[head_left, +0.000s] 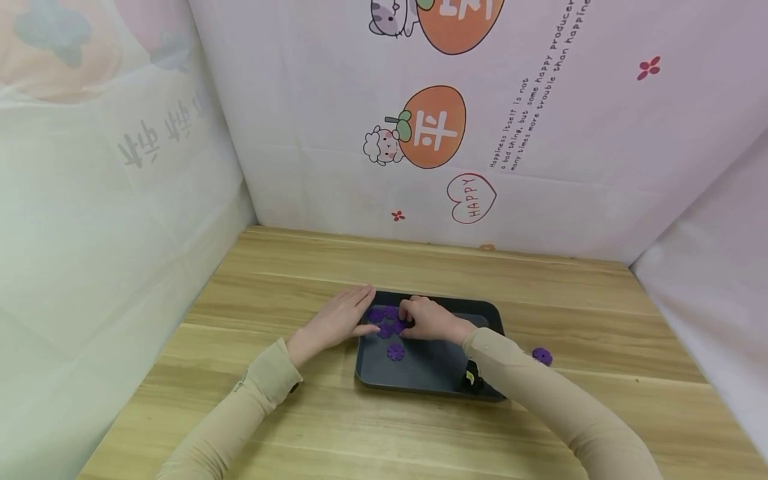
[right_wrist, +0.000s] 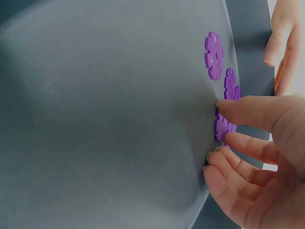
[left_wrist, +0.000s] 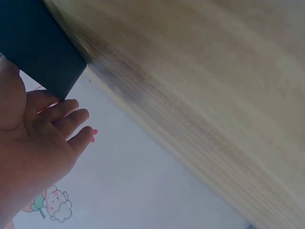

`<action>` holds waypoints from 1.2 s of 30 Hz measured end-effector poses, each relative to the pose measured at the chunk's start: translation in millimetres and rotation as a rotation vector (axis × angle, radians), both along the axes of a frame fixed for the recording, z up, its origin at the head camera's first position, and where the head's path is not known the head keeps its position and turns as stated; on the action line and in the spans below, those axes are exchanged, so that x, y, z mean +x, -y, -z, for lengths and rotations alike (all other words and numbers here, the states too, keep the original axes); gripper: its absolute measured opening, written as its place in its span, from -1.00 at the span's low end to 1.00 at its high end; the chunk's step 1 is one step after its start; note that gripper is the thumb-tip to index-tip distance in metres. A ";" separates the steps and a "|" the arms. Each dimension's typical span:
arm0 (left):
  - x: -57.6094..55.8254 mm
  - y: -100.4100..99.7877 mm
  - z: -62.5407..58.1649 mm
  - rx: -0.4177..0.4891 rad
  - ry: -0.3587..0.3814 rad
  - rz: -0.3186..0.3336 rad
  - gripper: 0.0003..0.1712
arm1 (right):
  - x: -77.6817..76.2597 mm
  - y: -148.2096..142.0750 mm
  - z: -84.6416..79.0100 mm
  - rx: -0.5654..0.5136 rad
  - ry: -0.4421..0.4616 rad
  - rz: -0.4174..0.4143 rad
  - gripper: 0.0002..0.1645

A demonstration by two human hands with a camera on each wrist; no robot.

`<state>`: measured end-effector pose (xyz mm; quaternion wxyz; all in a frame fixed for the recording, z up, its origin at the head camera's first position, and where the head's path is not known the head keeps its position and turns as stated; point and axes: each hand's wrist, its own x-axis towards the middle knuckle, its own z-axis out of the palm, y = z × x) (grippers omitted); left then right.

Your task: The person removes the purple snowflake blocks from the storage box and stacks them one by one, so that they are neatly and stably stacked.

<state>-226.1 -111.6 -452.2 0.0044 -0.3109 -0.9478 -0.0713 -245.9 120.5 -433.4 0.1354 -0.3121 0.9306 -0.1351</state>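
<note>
A dark grey rectangular tray (head_left: 432, 380) lies on the wooden table. Several purple flower-shaped discs (head_left: 386, 329) cluster by its far left corner, and a single purple disc (head_left: 395, 352) lies a little nearer. My right hand (head_left: 433, 320) reaches over the tray; its thumb and index finger pinch a purple disc (right_wrist: 220, 125) of that cluster, the other fingers bent beside it. Along the tray's left rim rests my left hand (head_left: 336, 317), fingers extended at the outside and thumb over the edge. In the left wrist view those fingers (left_wrist: 66, 117) are by the tray's corner.
Another purple piece (head_left: 543, 356) is on the table right of the tray, beside my right sleeve. A small black device (head_left: 472, 378) shows under that sleeve. White printed cloth (head_left: 324, 133) stands behind the table and at both sides.
</note>
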 end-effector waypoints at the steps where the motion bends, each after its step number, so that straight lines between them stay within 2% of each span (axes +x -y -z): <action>1: 0.1 0.0 -0.1 0.002 -0.002 0.002 -0.06 | -0.1 -0.1 0.4 0.000 -0.003 0.000 -0.70; 24: 0.4 -0.3 0.3 0.000 -0.043 0.005 -0.07 | 0.4 1.4 1.9 -0.014 -0.023 0.006 -0.71; 36: -0.9 0.8 1.8 -0.001 -0.034 0.001 -0.07 | 1.2 2.7 -0.6 -0.029 -0.012 0.021 -0.68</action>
